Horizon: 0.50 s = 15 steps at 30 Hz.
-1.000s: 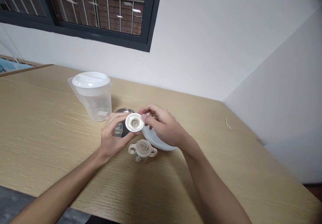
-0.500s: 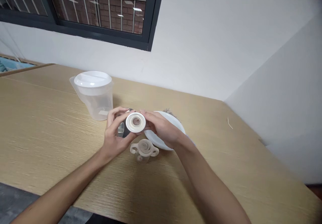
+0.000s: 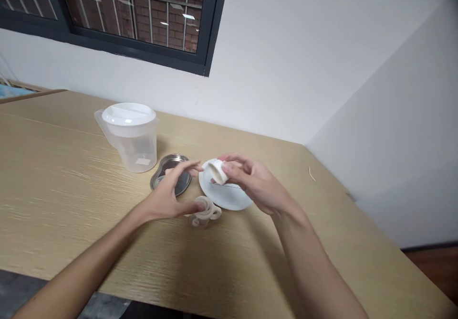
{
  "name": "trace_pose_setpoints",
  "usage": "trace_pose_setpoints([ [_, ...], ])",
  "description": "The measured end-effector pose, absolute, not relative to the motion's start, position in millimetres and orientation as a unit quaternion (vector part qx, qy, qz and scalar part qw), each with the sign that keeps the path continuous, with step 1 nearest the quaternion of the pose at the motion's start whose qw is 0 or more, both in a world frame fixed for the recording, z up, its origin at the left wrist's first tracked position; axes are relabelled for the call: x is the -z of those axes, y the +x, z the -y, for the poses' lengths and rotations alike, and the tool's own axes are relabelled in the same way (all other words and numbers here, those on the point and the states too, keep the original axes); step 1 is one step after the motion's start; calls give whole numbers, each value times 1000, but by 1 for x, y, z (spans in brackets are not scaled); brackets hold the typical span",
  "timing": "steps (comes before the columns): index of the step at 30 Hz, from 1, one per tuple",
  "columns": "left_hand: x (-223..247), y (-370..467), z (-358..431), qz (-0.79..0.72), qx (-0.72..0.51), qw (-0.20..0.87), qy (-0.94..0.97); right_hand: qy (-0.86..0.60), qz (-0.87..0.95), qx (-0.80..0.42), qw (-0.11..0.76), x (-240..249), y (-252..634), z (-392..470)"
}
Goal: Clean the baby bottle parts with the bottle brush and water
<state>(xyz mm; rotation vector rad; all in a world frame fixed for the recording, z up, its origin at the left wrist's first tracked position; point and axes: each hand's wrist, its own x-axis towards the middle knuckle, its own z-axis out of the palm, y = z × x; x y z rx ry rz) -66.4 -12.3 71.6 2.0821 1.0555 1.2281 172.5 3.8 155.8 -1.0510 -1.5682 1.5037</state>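
My right hand (image 3: 255, 183) grips a white round screw cap (image 3: 218, 172) between thumb and fingers, above the white plate (image 3: 231, 199). The cap is tilted, its hollow side towards the left. My left hand (image 3: 171, 197) is open, fingers and thumb spread apart, with nothing between them. Its thumb tip overlaps the top of a small clear cup (image 3: 201, 221) with pale loop handles; I cannot tell whether they touch. Behind the left fingers lies a kidney-shaped metal dish (image 3: 185, 181), partly covered by the hand, with something clear in it.
A clear plastic pitcher (image 3: 138, 147) with a white lid stands at the back left of the wooden table (image 3: 107, 214). A thin dark line crosses the plate. A small pale strip (image 3: 312, 173) lies at the right. Wall and barred window rise behind.
My hands have parted. The left has let go of the cap and opened; the right has carried it to the right and turned it. The metal dish has come into view.
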Motion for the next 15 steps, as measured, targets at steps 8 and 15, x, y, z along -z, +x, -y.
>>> trace_pose_setpoints([
  [8, -71, -59, 9, -412, -313, 345, 783, -450, 673, -476, 343, -152, 194, 6],
  [15, -68, -54, 7, -347, -340, 365, 794, -434, 786, -348, 269, -140, 185, 17],
])
